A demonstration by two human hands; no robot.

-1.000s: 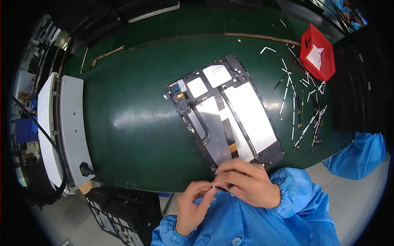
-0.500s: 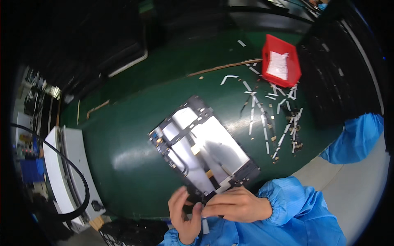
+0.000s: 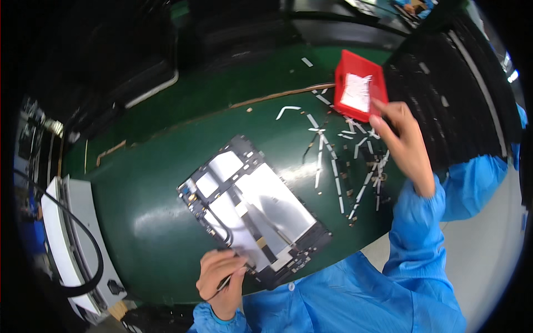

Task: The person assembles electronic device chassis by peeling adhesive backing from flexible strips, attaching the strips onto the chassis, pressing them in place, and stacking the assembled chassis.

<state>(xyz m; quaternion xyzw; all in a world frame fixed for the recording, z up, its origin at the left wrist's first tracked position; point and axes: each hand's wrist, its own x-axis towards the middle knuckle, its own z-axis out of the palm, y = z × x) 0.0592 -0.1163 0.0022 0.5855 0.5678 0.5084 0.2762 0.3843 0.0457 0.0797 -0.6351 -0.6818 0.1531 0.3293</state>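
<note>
An opened tablet (image 3: 277, 200) lies slanted on the green table, its silver inner panels and dark frame showing. A dark flat ribbon strip (image 3: 256, 233) runs across it. My left hand (image 3: 221, 280) is at its lower left corner, fingers closed round a thin dark tool (image 3: 224, 283) whose kind I cannot make out. My right hand (image 3: 404, 139) reaches out to the near right edge of a red bin (image 3: 342, 83), thumb and index finger apart. The fingertips are somewhat blurred, and nothing shows between them. Inside the bin sits a pile of white strips (image 3: 355, 91).
Many white strips and dark flex pieces (image 3: 335, 166) lie scattered in front of the bin. A white device with a black cable (image 3: 72, 233) stands at the left. A black box (image 3: 444, 100) borders the table on the right. Another blue sleeve (image 3: 477, 186) shows at the far right.
My right hand has left the tablet's near edge and moved up and right to the red bin. My left hand stays by the tablet's corner. The whole view has shifted slightly.
</note>
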